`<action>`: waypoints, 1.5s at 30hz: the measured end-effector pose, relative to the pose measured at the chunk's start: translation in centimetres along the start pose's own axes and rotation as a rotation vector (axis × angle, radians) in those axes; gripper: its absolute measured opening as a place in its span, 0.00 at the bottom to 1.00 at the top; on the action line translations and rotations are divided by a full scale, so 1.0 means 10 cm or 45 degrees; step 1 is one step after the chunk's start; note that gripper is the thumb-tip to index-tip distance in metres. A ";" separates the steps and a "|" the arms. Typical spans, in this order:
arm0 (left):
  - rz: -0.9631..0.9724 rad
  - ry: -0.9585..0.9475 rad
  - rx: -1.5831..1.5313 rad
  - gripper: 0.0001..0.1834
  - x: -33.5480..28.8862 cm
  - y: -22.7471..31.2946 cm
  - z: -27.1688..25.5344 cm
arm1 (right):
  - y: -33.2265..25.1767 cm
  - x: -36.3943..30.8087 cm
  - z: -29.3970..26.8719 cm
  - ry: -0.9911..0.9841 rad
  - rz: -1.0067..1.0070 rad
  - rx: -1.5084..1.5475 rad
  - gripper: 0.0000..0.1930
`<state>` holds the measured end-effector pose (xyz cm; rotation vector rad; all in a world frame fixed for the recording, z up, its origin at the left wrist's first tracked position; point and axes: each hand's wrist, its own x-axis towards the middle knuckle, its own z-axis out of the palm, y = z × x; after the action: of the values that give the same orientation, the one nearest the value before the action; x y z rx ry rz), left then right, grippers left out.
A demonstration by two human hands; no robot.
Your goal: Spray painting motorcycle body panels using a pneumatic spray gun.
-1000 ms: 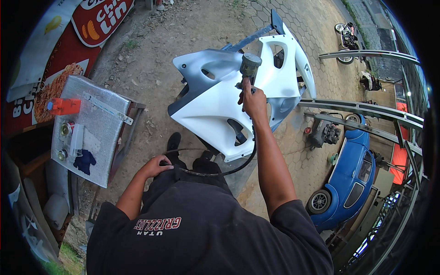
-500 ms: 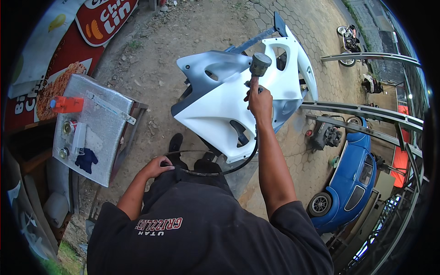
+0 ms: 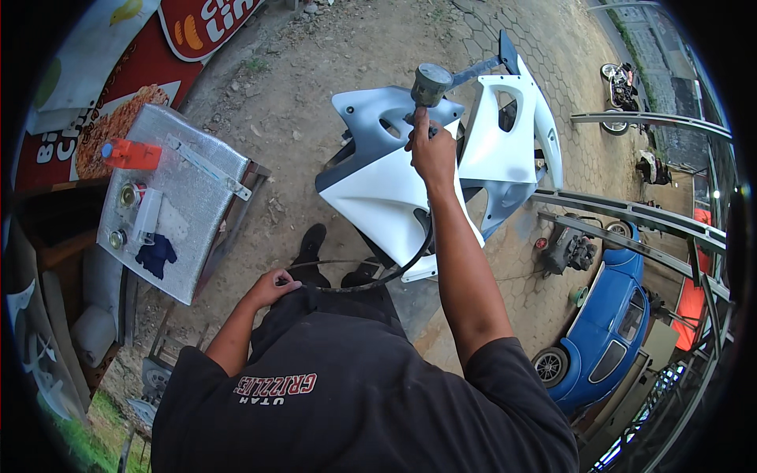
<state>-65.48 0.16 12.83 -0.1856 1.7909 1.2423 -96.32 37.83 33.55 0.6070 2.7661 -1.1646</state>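
Note:
My right hand (image 3: 434, 154) grips a spray gun (image 3: 432, 85) with a round paint cup on top, held out at arm's length. Below it is a motorcycle fairing panel (image 3: 378, 189), mostly white, with a grey-blue far end (image 3: 364, 118). A second white fairing panel (image 3: 489, 154) with an oval cutout is just to the right, its lower part grey-blue. A black air hose (image 3: 412, 262) drops from the gun and curves back to my waist. There my left hand (image 3: 270, 287) is closed around the hose, low at my left side.
At left stands a foil-covered table (image 3: 189, 272) bearing an orange bottle (image 3: 136, 154), a metal strip (image 3: 206, 165), cans (image 3: 128, 195) and a dark blue cloth (image 3: 156, 256). Rightward are metal beams (image 3: 631, 206), an engine-like machine (image 3: 571, 249), a blue car (image 3: 587, 359) and a motorcycle (image 3: 623, 88).
My right hand has swung the spray gun leftward across the panels, toward the grey-blue end of the near one. The whole view has shifted slightly. My left hand stays by my waist.

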 end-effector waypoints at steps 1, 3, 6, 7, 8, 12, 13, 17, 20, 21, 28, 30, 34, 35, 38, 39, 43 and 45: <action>0.009 0.009 -0.036 0.27 -0.02 -0.04 0.01 | 0.00 0.01 0.02 -0.006 0.001 -0.004 0.36; 0.017 0.015 -0.078 0.27 -0.04 -0.10 0.05 | 0.02 0.02 0.04 -0.042 0.000 -0.055 0.38; -0.038 0.025 -0.139 0.26 -0.05 -0.13 0.09 | 0.02 -0.03 0.05 -0.108 -0.003 -0.067 0.39; -0.017 0.036 -0.146 0.27 -0.04 -0.13 0.11 | 0.01 -0.05 0.06 -0.111 -0.005 -0.070 0.39; 0.004 0.047 -0.153 0.27 -0.03 -0.14 0.12 | 0.00 -0.08 0.05 -0.144 0.006 -0.067 0.40; 0.030 0.065 -0.128 0.27 -0.02 -0.15 0.12 | -0.07 -0.18 0.03 -0.245 0.061 -0.050 0.41; 0.001 0.044 -0.120 0.25 -0.03 -0.11 0.10 | -0.09 -0.19 0.03 -0.244 0.062 -0.051 0.41; -0.028 0.026 -0.078 0.22 -0.06 -0.01 0.07 | -0.07 -0.16 0.04 -0.243 0.072 -0.033 0.41; 0.017 0.060 -0.114 0.28 -0.05 -0.06 0.09 | -0.04 -0.08 0.06 -0.180 0.030 -0.090 0.40; 0.016 0.060 -0.112 0.28 -0.04 -0.09 0.09 | -0.03 -0.05 0.07 -0.144 0.016 -0.124 0.40; -0.019 0.048 -0.130 0.27 -0.02 -0.03 0.06 | 0.05 -0.04 0.09 -0.054 0.010 -0.159 0.37; -0.019 0.051 -0.129 0.27 -0.01 0.03 0.05 | 0.08 -0.07 0.09 -0.070 -0.095 -0.139 0.39; -0.027 0.039 -0.151 0.27 0.01 0.06 0.05 | 0.01 -0.21 0.09 -0.215 -0.095 -0.056 0.38; -0.036 0.032 -0.161 0.26 0.02 0.05 0.05 | -0.01 -0.22 0.10 -0.216 -0.097 -0.055 0.38; 0.028 0.052 -0.124 0.26 0.05 0.00 0.05 | 0.02 -0.17 0.13 -0.239 -0.091 -0.047 0.38; 0.030 0.054 -0.124 0.26 0.05 -0.02 0.06 | 0.13 -0.09 0.16 -0.110 -0.152 -0.157 0.38; -0.013 0.035 -0.141 0.26 0.00 0.01 0.03 | -0.01 -0.01 0.10 0.021 -0.006 -0.175 0.33; -0.057 0.026 -0.128 0.26 -0.01 0.01 0.04 | -0.08 0.06 0.10 0.055 -0.003 -0.151 0.33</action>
<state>-65.26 0.51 12.98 -0.2947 1.7338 1.3032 -97.23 36.78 33.27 0.6239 2.8474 -0.9908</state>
